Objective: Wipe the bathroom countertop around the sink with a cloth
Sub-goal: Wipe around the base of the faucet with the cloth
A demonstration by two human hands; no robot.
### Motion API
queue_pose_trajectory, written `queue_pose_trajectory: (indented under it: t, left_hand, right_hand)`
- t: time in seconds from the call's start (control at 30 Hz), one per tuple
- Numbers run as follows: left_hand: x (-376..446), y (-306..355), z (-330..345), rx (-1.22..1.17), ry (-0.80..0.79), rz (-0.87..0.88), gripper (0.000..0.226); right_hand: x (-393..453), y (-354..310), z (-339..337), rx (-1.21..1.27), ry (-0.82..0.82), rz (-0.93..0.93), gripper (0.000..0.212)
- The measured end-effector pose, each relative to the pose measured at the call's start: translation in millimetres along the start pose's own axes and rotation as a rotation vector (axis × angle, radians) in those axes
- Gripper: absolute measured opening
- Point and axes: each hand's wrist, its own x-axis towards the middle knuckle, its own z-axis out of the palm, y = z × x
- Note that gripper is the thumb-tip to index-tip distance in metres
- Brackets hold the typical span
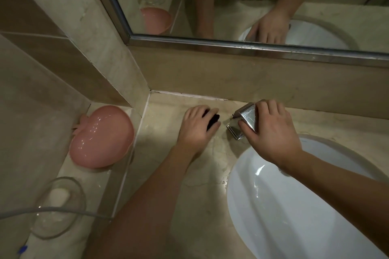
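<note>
left hand (197,126) presses dark cloth (213,121) on countertop (202,191) | right hand (273,130) grips faucet (244,120)

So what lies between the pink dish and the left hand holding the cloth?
In the head view, only the ledge's raised edge and bare wet countertop separate the pink dish from the left hand pressing the dark cloth.

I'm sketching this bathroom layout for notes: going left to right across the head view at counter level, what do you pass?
Glass soap dish → pink dish → left hand on the dark cloth → chrome faucet → right hand.
</note>
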Motion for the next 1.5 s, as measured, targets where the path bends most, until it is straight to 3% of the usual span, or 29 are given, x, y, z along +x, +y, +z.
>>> queue_pose_trajectory:
  t: [0.07,0.2,0.37,0.63,0.87,1.2,1.33,1.5]
  left_hand:
    - [-13,-12,9,0.021,0.089,-0.010,0.037]
    - [-9,-5,6,-0.049,0.248,-0.331,0.038]
    - [-2,-3,17,-0.118,0.053,-0.057,0.022]
    - [57,17,38,-0.324,0.165,-0.161,0.015]
    - [45,15,38,-0.341,0.088,0.011,0.015]
    - [-21,1,20,-0.270,0.047,-0.010,0.017]
    - [-68,-19,6,-0.150,0.245,-0.102,0.017]
    - [-47,-48,-25,-0.125,0.522,-0.494,0.022]
  right_hand:
    - [-1,0,1,0.004,0.002,-0.003,0.049]
    - [0,1,0,0.003,-0.007,-0.008,0.050]
    - [0,1,2,-0.005,0.017,-0.011,0.051]
    - [0,2,3,0.009,0.040,-0.028,0.048]
    - [0,1,2,-0.002,0.047,-0.028,0.051]
    - [-1,-2,-2,0.014,0.007,-0.008,0.052]
    - [-1,-2,-3,0.030,0.006,-0.011,0.046]
    - [0,0,-1,0.027,0.000,-0.006,0.046]
